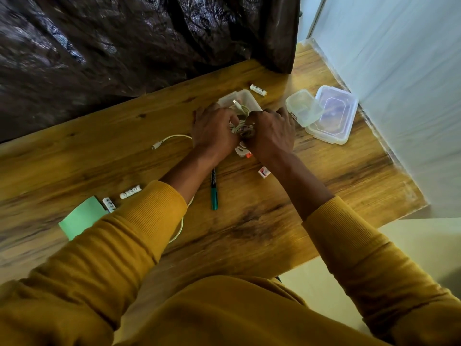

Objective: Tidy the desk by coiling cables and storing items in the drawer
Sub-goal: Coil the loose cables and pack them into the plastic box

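A pale, rubbery coiled cable (240, 123) is gripped by curled left hand (214, 132) and right hand (272, 133) at mid-worktop (274, 221), a translucent plastic box (243, 98) at twelve o'clock.

Surface (249, 221): wood-grain finish, smooth, slight sheen, dark streaks. Containers (303, 107) and lid (334, 116): clear plastic, glossy; cable (174, 137): smooth off-white plastic sheath; marker (214, 191): glossy plastic barrel; green note (82, 217): matt paper. Sleeves (139, 233): mustard ribbed knit cloth, matt; curtain (124, 46) behind: dark cloth with shiny patterned weave.
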`<state>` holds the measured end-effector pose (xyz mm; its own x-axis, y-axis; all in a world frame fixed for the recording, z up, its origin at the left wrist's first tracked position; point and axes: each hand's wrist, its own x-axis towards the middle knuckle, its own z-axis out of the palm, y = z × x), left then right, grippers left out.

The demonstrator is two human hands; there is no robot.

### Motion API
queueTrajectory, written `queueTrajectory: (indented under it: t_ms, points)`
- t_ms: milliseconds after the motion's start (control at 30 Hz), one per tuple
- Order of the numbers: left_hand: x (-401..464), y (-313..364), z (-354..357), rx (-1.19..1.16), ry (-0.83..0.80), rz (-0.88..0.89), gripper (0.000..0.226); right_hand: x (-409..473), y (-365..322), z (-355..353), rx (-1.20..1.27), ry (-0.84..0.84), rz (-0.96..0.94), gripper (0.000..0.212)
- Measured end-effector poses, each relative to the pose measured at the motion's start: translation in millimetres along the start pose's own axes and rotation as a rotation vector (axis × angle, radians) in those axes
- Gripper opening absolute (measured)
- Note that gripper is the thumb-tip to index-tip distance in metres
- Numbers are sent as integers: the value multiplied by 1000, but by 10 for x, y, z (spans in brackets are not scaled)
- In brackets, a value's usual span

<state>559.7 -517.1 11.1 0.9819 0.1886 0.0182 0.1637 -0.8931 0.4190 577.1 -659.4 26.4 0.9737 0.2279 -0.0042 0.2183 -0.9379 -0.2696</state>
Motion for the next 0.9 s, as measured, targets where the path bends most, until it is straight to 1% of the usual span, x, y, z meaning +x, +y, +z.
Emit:
queueTrajectory:
  t_ms: [233, 433, 500, 633, 800, 900]
  points:
    - [-70, 7, -47, -110, 94, 53, 35, -51, 52, -90, 63, 70, -6, 45]
    - [-156, 0, -55, -194, 143, 120, 26, -76, 54, -109, 74, 92, -12, 43]
    - [-177, -9, -41, -220, 154, 122, 26, -85, 59, -97, 86, 78, -17, 44]
    - [-192, -42, -32, -197, 111, 87, 27, -102, 49, -89, 88, 23, -76, 47]
    - [-204, -87, -12, -180, 70, 78, 24, -129, 9, -121, 52, -63, -108, 63]
    - [-163, -74, -18, -206, 71, 73, 21, -112, 7, -118, 50, -57, -102, 61]
